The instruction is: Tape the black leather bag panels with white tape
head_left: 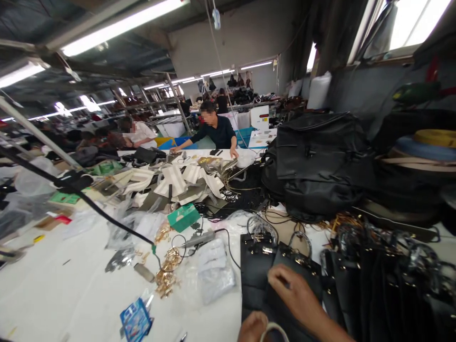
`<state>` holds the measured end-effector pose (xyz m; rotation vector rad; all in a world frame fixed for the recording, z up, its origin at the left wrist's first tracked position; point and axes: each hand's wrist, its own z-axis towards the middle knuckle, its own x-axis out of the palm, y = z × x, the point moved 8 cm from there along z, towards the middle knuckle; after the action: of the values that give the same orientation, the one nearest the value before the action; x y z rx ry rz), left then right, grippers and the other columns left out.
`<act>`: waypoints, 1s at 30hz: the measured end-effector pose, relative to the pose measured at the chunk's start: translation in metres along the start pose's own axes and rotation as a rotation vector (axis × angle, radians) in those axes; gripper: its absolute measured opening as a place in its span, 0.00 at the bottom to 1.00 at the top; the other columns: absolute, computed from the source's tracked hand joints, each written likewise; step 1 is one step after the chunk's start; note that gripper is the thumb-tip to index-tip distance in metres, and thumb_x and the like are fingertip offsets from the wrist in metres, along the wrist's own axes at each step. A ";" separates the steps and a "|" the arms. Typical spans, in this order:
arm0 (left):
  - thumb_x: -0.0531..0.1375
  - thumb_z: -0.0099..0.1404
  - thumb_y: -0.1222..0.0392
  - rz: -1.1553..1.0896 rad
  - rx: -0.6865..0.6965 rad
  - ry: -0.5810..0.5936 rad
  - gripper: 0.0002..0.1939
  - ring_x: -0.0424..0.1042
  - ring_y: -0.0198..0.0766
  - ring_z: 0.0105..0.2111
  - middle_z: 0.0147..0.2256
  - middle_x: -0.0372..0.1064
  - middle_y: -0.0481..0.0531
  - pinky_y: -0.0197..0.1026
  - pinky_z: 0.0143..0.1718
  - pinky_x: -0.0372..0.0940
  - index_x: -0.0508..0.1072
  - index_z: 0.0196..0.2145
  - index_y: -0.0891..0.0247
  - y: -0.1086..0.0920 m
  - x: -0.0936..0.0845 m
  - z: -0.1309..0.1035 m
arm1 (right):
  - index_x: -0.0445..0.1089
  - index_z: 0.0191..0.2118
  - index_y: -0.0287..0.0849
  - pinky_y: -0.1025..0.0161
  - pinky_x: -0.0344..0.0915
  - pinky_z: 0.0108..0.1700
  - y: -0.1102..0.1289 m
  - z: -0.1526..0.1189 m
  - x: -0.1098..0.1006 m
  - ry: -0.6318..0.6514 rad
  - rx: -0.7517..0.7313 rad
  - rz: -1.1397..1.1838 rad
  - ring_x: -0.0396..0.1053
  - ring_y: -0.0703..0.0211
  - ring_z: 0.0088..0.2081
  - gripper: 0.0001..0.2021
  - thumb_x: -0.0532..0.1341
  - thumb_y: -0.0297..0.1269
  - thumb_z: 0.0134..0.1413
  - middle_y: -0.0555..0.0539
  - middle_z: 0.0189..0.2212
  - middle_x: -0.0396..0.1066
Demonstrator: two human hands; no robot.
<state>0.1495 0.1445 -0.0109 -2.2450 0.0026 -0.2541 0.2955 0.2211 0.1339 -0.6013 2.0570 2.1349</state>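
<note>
Right hand (297, 297) lies flat, fingers apart, on black bag panel (265, 275); left hand (254, 328) beside it pinches pale ring (273, 328). Steady panel.

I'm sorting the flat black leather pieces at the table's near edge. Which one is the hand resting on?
The right hand rests on the front black leather panel with gold fittings along its top; the panel to its left lies untouched.
</note>
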 end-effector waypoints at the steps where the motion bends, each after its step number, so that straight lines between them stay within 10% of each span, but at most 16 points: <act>1: 0.64 0.46 0.35 -0.033 -0.003 0.000 0.25 0.56 0.29 0.14 0.14 0.63 0.44 0.36 0.19 0.47 0.68 0.22 0.61 0.000 0.000 0.004 | 0.66 0.32 0.44 0.64 0.61 0.43 -0.002 0.017 -0.009 -0.042 -0.017 0.004 0.67 0.58 0.39 0.14 0.51 0.46 0.62 0.48 0.35 0.71; 7: 0.64 0.51 0.43 -0.116 0.038 -0.112 0.21 0.71 0.37 0.29 0.38 0.74 0.55 0.37 0.26 0.63 0.75 0.33 0.65 -0.030 -0.006 0.026 | 0.65 0.33 0.43 0.61 0.61 0.43 -0.067 0.103 -0.014 -0.010 0.066 -0.221 0.68 0.56 0.38 0.13 0.49 0.43 0.61 0.48 0.33 0.71; 13: 0.63 0.53 0.48 -0.200 0.005 -0.108 0.17 0.68 0.50 0.50 0.54 0.68 0.63 0.48 0.43 0.66 0.74 0.32 0.66 -0.025 -0.013 0.052 | 0.66 0.34 0.42 0.65 0.60 0.35 -0.109 0.109 -0.012 0.032 0.167 -0.300 0.69 0.60 0.30 0.13 0.48 0.41 0.61 0.51 0.26 0.71; 30: 0.65 0.53 0.46 -0.069 -0.074 -0.141 0.19 0.70 0.52 0.50 0.51 0.72 0.58 0.51 0.47 0.68 0.76 0.38 0.60 -0.014 -0.018 0.053 | 0.69 0.31 0.45 0.63 0.57 0.35 -0.088 0.095 0.009 -0.131 0.065 -0.769 0.73 0.58 0.33 0.13 0.49 0.34 0.61 0.49 0.30 0.74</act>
<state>0.1407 0.1957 -0.0356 -2.3353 -0.1426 -0.1338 0.2987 0.3183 0.0486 -1.0041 1.4688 1.5939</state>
